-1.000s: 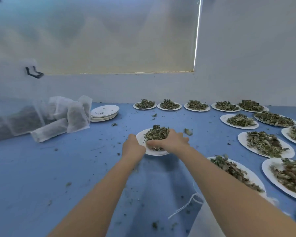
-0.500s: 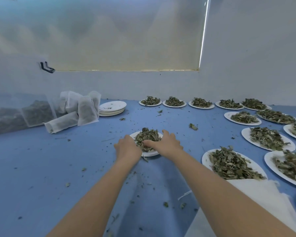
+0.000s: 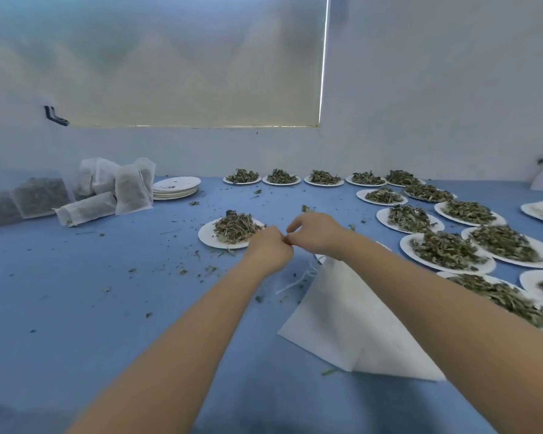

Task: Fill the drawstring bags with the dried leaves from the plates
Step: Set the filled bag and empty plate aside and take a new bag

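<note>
While both hands meet just right of the leaf plate (image 3: 208, 235), left hand (image 3: 268, 249) fisted, right hand (image 3: 315, 232) pinching (contents unclear), bag (image 3: 342, 321) beneath.

white plates (image 3: 207, 238) of green-brown dried leaves (image 3: 237, 227), white drawstring bag (image 3: 342, 321), blue table (image 3: 76, 292)

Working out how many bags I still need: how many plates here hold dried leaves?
14: one plate beside the left hand, a back row of five, and eight in right-side pairs. The right arm or the frame edge may hide more.
</note>
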{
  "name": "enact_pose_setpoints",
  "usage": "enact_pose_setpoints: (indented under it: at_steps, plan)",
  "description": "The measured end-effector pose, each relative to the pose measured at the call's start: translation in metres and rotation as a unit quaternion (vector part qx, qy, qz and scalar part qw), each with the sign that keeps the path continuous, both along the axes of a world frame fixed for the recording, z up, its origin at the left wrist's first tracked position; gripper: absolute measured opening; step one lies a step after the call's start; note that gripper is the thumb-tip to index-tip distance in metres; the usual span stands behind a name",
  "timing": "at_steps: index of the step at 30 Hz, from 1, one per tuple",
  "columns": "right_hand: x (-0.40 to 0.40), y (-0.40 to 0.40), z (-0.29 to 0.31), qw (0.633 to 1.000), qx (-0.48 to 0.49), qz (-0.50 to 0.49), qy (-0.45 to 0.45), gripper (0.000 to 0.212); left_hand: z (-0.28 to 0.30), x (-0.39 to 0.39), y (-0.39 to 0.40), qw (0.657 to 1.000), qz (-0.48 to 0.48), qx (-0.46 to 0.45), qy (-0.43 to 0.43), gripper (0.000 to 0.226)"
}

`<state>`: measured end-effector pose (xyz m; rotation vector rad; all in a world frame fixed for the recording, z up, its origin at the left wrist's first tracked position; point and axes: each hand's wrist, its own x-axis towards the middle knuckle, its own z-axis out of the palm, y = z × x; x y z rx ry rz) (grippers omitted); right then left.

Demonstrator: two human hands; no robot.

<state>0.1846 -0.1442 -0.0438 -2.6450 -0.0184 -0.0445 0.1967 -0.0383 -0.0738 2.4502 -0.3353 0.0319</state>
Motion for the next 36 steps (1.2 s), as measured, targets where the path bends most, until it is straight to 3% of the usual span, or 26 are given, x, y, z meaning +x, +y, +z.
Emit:
enact_pose_setpoints:
  at_steps: [9,14,20,23,25,27,28,30,36]
  plan:
    - [-0.05,-0.036,0.0,0.997,-0.071,0.005,-0.034,0.023,-0.013,-0.044,-0.029,0.99,-0.079,-0.061,0.098,0.015]
    - [-0.061,-0.053,0.002,0.995,-0.063,0.003,-0.075,0.025,-0.019,-0.047,-0.039,0.992,-0.035,-0.113,0.035,0.007]
    - [-0.052,-0.068,0.013,0.992,0.012,-0.015,-0.125,0.03,0.007,-0.031,-0.025,0.968,0.01,-0.249,0.016,0.01]
    - [-0.039,-0.064,0.02,0.986,0.055,-0.013,-0.157,0.023,0.021,-0.018,-0.013,0.958,0.03,-0.286,-0.002,0.011]
    - [-0.03,-0.056,0.026,0.981,0.085,0.002,-0.176,0.021,0.029,-0.01,-0.005,0.953,0.023,-0.3,-0.037,0.035]
    - [-0.02,-0.047,0.032,0.976,0.09,0.021,-0.197,0.026,0.036,-0.001,0.006,0.947,-0.037,-0.309,-0.083,0.069]
    - [-0.014,-0.042,0.036,0.973,0.088,0.033,-0.209,0.029,0.04,0.003,0.011,0.944,-0.076,-0.308,-0.095,0.075]
    - [-0.003,-0.032,0.042,0.967,0.088,0.064,-0.231,0.03,0.048,0.012,0.019,0.937,-0.115,-0.318,-0.086,0.065]
    - [0.033,-0.003,0.054,0.949,0.1,0.096,-0.283,0.02,0.062,0.045,0.041,0.933,-0.011,-0.333,-0.139,0.024]
